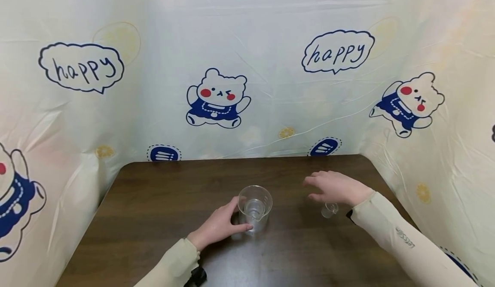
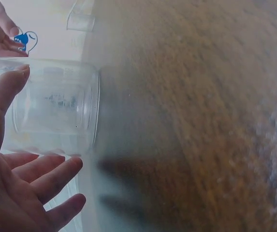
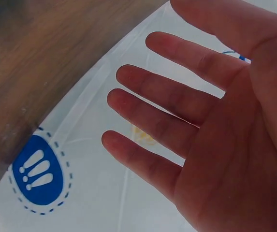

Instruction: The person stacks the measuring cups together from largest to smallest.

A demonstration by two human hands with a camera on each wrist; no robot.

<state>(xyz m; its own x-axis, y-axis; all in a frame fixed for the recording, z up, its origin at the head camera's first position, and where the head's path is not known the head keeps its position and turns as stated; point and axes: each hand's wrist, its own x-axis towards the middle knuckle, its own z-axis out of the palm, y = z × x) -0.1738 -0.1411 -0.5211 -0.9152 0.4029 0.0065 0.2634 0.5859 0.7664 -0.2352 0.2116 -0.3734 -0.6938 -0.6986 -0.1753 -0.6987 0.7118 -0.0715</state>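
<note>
My left hand [image 1: 217,224] holds a large clear glass beaker [image 1: 266,212] that stands upright on the table. Its thumb lies along the near side and the fingers are on the left side. Inside the large beaker sits a smaller clear beaker [image 1: 254,208], nested and upright; the left wrist view shows its printed markings. My right hand [image 1: 338,187] hovers over the table's right side with fingers spread and nothing in its palm. Just below it stands a tiny clear beaker [image 1: 329,211], partly covered by the hand in the head view.
The brown wooden table [image 1: 162,201] has rounded far corners. A pale printed curtain [image 1: 270,55] with bears and "happy" bubbles surrounds the back and both sides, close to the table's edges.
</note>
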